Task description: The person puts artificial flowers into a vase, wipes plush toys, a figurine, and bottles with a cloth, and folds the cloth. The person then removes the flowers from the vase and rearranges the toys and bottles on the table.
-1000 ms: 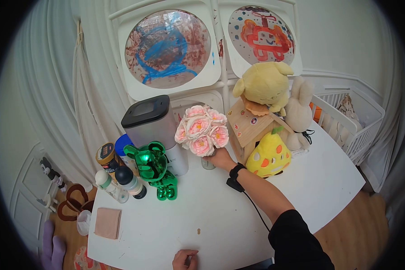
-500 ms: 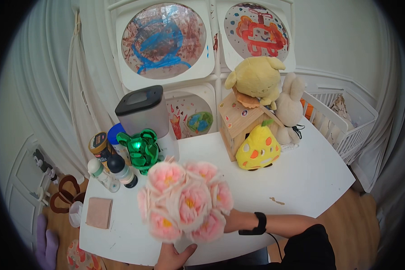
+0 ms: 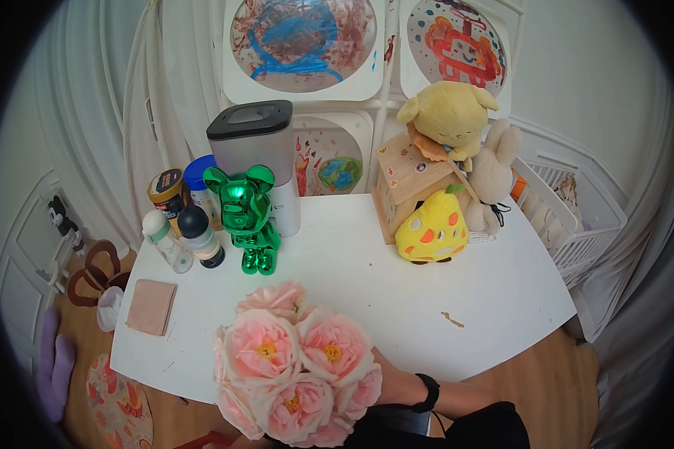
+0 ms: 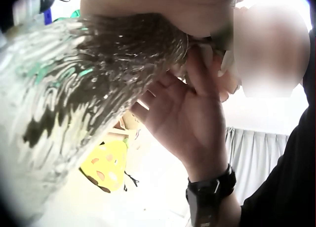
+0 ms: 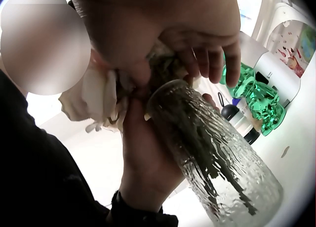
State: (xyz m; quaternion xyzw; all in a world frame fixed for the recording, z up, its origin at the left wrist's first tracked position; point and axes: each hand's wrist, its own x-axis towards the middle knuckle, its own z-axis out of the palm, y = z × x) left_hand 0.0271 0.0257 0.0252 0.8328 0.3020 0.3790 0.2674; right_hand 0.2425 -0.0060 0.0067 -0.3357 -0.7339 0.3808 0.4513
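Note:
Pale pink flowers [image 3: 292,367] with yellow centres fill the front of the head view, over the near table edge and hiding most of both hands. Their dark stems [image 5: 210,163] run down inside a tilted, clear, ribbed glass vase [image 5: 261,187]. My left hand [image 5: 150,158] grips the vase around its neck. The right hand [image 4: 182,121] is at the vase mouth, its thumb beside the stems just under the blooms. On the far side, its fingers [image 5: 215,64] extend fairly straight and spread.
A white table [image 3: 337,262] carries a shiny green bear figure [image 3: 249,217], bottles [image 3: 202,236], a dispenser with a black lid [image 3: 251,135] and a folded pink cloth [image 3: 151,307]. At the right stand a wooden house [image 3: 404,179] and several plush toys, including a yellow one [image 3: 433,228].
The vase with flowers has come from beside the wooden house to the near table edge, towards my body. My left hand, earlier idle at the front edge, now holds its neck.

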